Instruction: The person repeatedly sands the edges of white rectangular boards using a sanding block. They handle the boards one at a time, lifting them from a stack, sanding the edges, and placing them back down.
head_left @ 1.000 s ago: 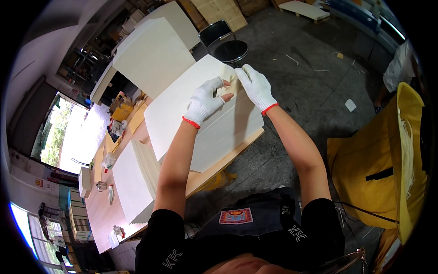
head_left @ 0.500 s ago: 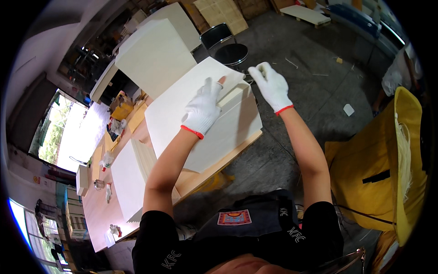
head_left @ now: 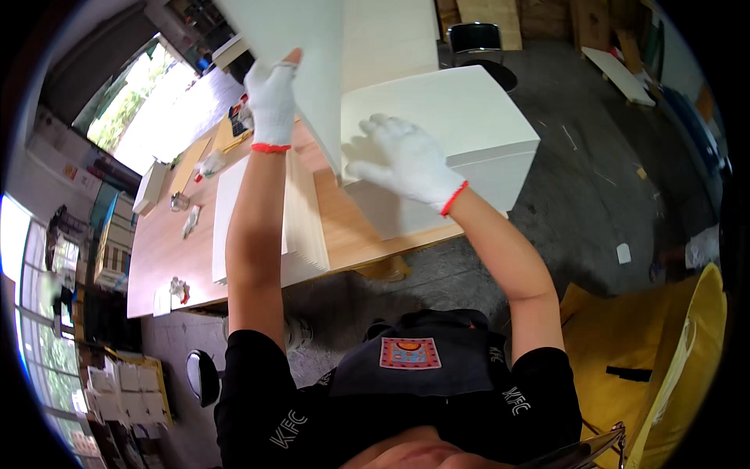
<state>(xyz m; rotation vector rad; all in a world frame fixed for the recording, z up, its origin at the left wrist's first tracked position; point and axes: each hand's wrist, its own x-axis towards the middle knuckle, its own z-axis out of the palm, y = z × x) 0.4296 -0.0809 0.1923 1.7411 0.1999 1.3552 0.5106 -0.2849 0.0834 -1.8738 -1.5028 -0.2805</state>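
A large white panel (head_left: 312, 55) stands lifted on edge above the workbench (head_left: 351, 234), tilted up and reaching past the top of the view; the left hand (head_left: 272, 102), in a white glove with a red cuff, lies flat against its near face with fingers together and pointing up, pressing rather than clamping, probably to steady the raised sheet; whether the thumb hooks an edge I cannot tell. The right hand (head_left: 406, 160), gloved alike, spreads its fingers open on the top of a white box-like cabinet piece (head_left: 461, 125) at the bench's right end, just beside the panel's lower edge, apparently bracing it. Nearer the left forearm, pale boards (head_left: 301, 211) lie flat toward the bench's near edge; small clutter sits along the far left edge; a yellow sack (head_left: 656, 352) stands on the floor to the right.
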